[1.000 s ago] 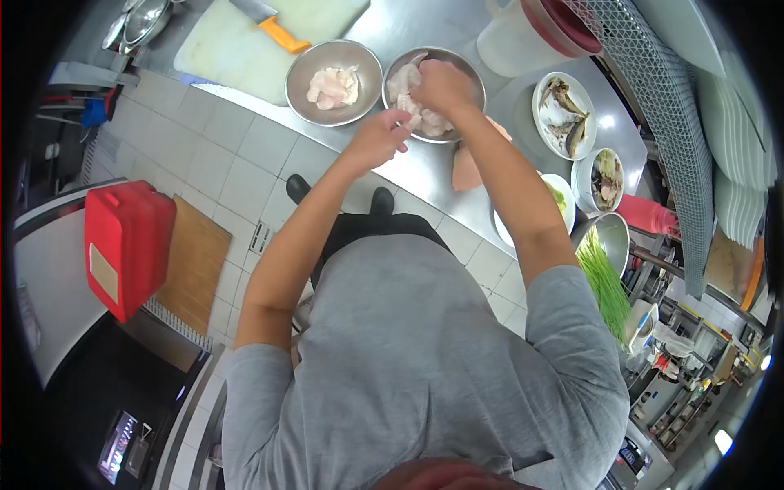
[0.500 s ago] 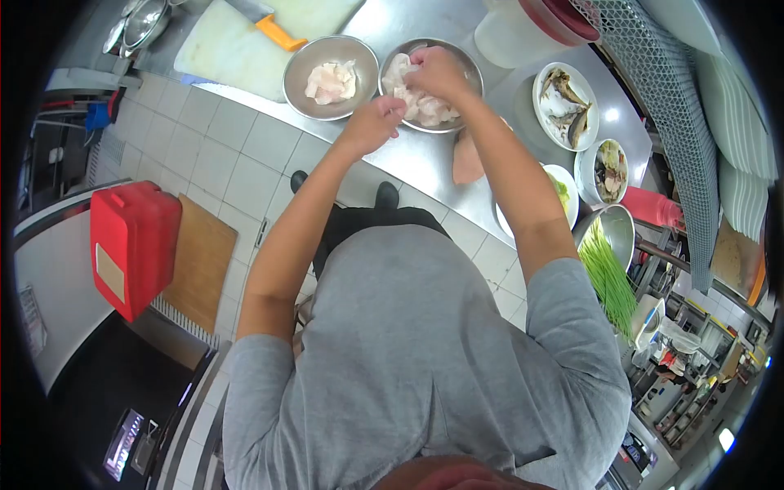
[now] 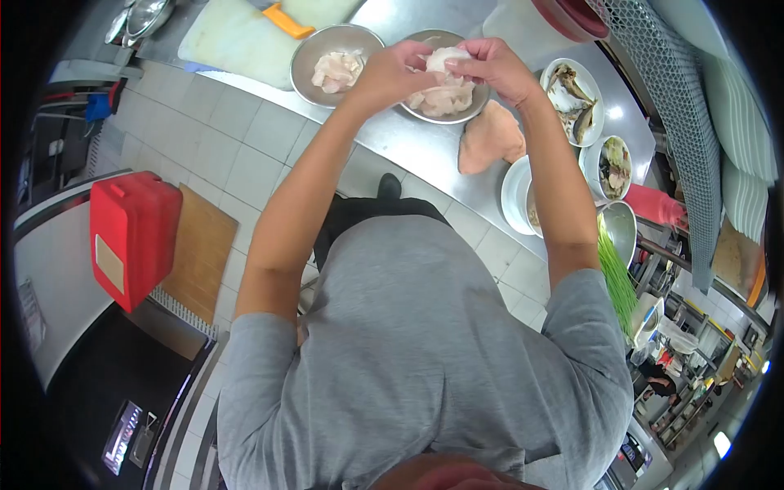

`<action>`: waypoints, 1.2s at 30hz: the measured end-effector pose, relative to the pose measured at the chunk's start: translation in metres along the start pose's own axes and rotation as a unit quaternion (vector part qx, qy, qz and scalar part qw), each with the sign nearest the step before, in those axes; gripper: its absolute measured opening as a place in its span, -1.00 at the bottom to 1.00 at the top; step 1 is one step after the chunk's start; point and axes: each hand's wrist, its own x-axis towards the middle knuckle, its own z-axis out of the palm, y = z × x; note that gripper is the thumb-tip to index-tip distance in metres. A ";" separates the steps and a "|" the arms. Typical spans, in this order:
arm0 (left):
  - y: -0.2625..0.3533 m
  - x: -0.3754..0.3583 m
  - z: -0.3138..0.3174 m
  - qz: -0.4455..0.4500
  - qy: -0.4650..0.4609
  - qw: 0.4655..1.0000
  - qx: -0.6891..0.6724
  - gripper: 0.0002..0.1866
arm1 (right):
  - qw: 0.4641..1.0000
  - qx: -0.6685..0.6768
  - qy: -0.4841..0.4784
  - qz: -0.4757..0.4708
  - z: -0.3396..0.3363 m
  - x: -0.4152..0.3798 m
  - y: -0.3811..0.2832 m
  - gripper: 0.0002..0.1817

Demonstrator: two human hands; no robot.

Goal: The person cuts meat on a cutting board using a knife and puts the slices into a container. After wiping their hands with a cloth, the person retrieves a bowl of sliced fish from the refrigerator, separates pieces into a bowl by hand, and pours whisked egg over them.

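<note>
My left hand (image 3: pixel 398 77) and my right hand (image 3: pixel 496 72) are raised over the right steel bowl (image 3: pixel 469 114), fingers closed on a pale slice of raw meat (image 3: pixel 445 59) between them. More pale raw slices (image 3: pixel 445 100) lie in that bowl. To its left, another steel bowl (image 3: pixel 304 72) holds a smaller heap of the same slices (image 3: pixel 337 72). A larger flat pinkish piece of raw meat (image 3: pixel 492 139) rests on the steel counter (image 3: pixel 416 159), just below the right bowl.
A cutting board (image 3: pixel 237 45) with an orange-handled knife (image 3: pixel 288 20) lies at upper left. To the right are a plate with fish pieces (image 3: pixel 584 118), a bowl of food scraps (image 3: pixel 612 167), green stalks (image 3: pixel 616 278) and a perforated shelf (image 3: pixel 661 106). A red container (image 3: pixel 135 237) stands at left.
My right hand has come up out of the right bowl with a slice, and my left hand has moved in to grip it too. The larger pinkish piece shows more fully.
</note>
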 end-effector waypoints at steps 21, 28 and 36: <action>0.019 0.013 -0.021 -0.055 -0.080 0.994 -0.040 -0.69 | 0.997 0.060 0.022 -0.040 0.021 -0.017 -0.015 -0.79; 0.052 0.009 -0.071 -0.028 -0.036 0.996 0.075 -0.71 | 0.996 0.026 0.071 -0.042 0.039 0.002 -0.034 -0.72; 0.009 -0.018 -0.130 -0.042 0.083 0.899 0.427 -0.62 | 0.932 -0.349 0.050 -0.082 0.030 0.015 0.016 -0.65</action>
